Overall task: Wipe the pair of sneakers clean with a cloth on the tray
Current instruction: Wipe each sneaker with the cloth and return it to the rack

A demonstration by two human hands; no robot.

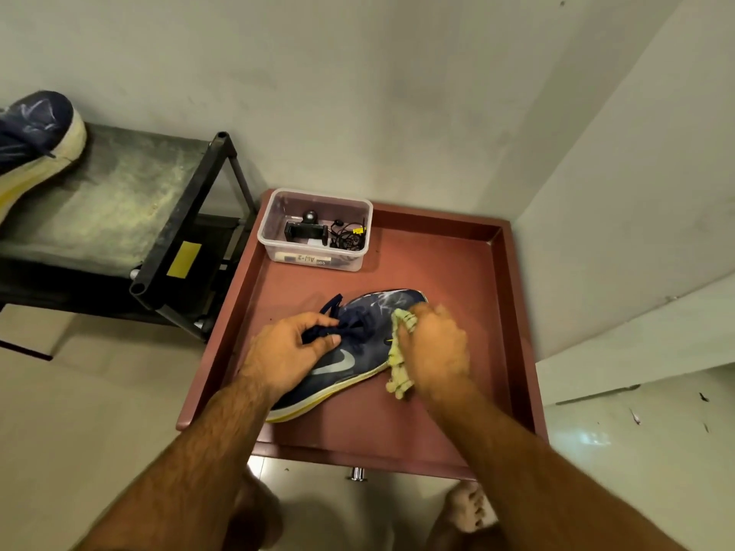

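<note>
A navy sneaker with a grey swoosh and a pale yellow sole lies on its side on the reddish-brown tray, toe pointing to the far right. My left hand grips it at the laces and collar. My right hand holds a pale yellow cloth pressed against the sneaker's side near the toe; the hand looks blurred. The second navy sneaker sits on a black rack at the far left.
A clear plastic box with a phone holder and cables stands at the tray's back left. Walls close in behind and on the right. My bare feet are on the tiled floor below the tray's front edge.
</note>
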